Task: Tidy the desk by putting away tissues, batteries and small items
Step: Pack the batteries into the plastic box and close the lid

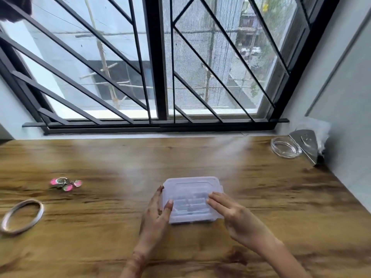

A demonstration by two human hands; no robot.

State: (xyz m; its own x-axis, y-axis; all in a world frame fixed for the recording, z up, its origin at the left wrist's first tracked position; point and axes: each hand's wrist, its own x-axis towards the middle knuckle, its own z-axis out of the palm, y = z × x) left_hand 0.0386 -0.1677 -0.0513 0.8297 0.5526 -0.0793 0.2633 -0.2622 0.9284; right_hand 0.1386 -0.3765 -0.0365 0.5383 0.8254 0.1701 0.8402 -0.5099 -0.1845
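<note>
A small translucent plastic box with its lid on sits in the middle of the wooden desk. Dark shapes show faintly through the lid; I cannot tell what they are. My left hand grips the box's left edge, thumb on the lid and fingers along the side. My right hand lies flat on the lid's right half, fingers together and pressing down. A pink keychain lies on the desk to the left. A loop of bangles rests near the left edge.
A clear glass ashtray stands at the back right, beside a metal tissue holder with white tissue against the wall. A barred window runs along the desk's far edge.
</note>
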